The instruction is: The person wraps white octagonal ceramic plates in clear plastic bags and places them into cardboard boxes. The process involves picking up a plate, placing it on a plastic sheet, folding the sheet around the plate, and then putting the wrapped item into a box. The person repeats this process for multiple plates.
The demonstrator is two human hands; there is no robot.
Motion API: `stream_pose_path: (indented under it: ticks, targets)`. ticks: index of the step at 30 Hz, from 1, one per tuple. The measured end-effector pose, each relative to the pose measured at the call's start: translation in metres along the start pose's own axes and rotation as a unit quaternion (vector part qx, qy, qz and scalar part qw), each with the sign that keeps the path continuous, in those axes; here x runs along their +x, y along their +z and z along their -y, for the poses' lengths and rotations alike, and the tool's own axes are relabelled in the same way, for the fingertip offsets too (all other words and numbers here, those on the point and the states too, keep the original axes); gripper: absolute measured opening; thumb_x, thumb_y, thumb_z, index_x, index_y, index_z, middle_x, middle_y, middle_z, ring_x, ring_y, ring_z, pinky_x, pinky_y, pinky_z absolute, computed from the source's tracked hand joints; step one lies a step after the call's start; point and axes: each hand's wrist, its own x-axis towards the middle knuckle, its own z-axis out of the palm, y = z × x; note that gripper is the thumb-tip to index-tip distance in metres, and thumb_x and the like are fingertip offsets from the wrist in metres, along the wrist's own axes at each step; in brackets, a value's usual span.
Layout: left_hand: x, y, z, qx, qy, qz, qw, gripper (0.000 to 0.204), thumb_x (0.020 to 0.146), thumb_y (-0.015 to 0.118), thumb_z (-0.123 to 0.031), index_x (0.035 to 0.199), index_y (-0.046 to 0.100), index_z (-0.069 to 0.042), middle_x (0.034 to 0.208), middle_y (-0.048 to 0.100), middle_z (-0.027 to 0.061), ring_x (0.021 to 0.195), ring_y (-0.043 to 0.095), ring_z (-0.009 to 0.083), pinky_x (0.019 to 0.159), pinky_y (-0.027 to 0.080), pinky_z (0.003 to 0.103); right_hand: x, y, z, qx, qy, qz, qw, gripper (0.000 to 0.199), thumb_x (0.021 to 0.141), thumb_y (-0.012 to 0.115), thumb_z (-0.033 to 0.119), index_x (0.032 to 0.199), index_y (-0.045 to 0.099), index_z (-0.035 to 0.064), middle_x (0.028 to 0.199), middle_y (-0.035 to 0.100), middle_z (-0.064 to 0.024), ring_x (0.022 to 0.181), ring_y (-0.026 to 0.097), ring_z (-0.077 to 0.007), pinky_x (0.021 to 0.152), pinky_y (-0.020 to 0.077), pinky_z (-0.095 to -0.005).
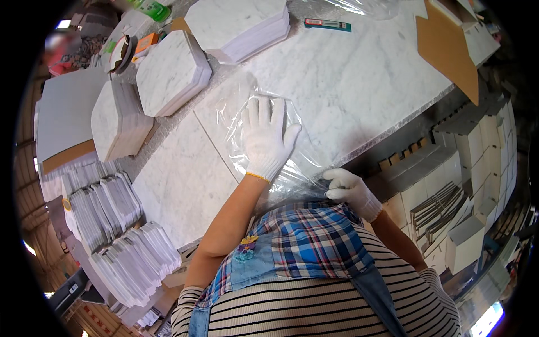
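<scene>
A clear plastic bag [236, 121] lies flat on the white marble worktop [359, 78]. My left hand [266, 137], in a white knit glove, rests palm down on the bag with fingers spread, pressing it to the slab. My right hand [348, 191], also gloved, pinches the bag's near edge where it hangs over the front of the worktop, close to my chest.
Stacks of hexagonal marble tiles [171, 73] stand to the left and far side, another stack [241, 25] behind. Upright thin tiles [120, 230] fill the lower left. A teal utility knife [327, 24] lies far off. Brown cardboard [446, 48] and white boxes [466, 168] sit right.
</scene>
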Motion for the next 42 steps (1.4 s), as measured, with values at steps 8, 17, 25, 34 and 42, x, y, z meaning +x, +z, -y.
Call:
stream_pose_path:
  ticks: [8,17,25,34,42]
  targets:
    - [0.002,-0.006,-0.002,-0.020,-0.006,0.028,0.999,0.065,0.084,0.071,-0.039,0.136,0.052,-0.005,0.134,0.050,0.0226,0.128,0.042,0.0444,0.107,0.034,0.056,-0.002,-0.008,-0.019,-0.039,-0.028,-0.016,0.999,0.021,0.091,0.068,0.016,0.101,0.074,-0.0026,0.088,0.067,-0.0015,0.080,0.060,-0.0109,0.074,0.0500,-0.0255]
    - [-0.001,-0.003,-0.003,0.020,-0.006,0.024,0.999,0.068,0.084,0.071,-0.041,0.139,0.051,-0.006,0.140,0.047,0.0252,0.132,0.038,0.0469,0.109,0.030,0.059,0.028,-0.026,-0.058,-0.497,-0.413,-0.072,0.760,0.015,0.083,0.070,0.012,0.097,0.074,0.0090,0.096,0.072,-0.0063,0.083,0.069,-0.0244,0.069,0.0561,-0.0326]
    - [-0.002,-0.002,-0.010,0.026,-0.026,0.022,0.999,0.068,0.084,0.069,-0.043,0.136,0.051,-0.003,0.139,0.048,0.0263,0.127,0.042,0.0463,0.106,0.032,0.058,0.036,-0.046,-0.051,-0.708,0.062,0.002,0.704,0.027,0.089,0.061,0.032,0.087,0.077,0.0108,0.088,0.073,-0.0130,0.085,0.071,-0.0339,0.075,0.0565,-0.0453]
    - [-0.002,-0.004,-0.004,-0.012,-0.044,0.030,0.999,0.070,0.086,0.067,-0.045,0.137,0.052,0.001,0.142,0.047,0.0289,0.132,0.040,0.0491,0.110,0.029,0.060,0.100,0.007,0.098,-0.470,-0.287,-0.208,0.809,0.040,0.086,0.069,0.036,0.112,0.070,0.0060,0.099,0.072,-0.0187,0.092,0.069,-0.0390,0.080,0.0546,-0.0463]
    - [0.008,-0.022,0.001,-0.046,-0.039,0.005,0.998,0.069,0.083,0.069,-0.042,0.130,0.051,0.006,0.132,0.050,0.0265,0.123,0.044,0.0450,0.106,0.033,0.055,0.201,0.046,0.135,-0.478,-0.221,-0.083,0.846,0.043,0.091,0.063,0.039,0.115,0.064,0.0029,0.099,0.071,-0.0209,0.094,0.068,-0.0383,0.082,0.0534,-0.0448]
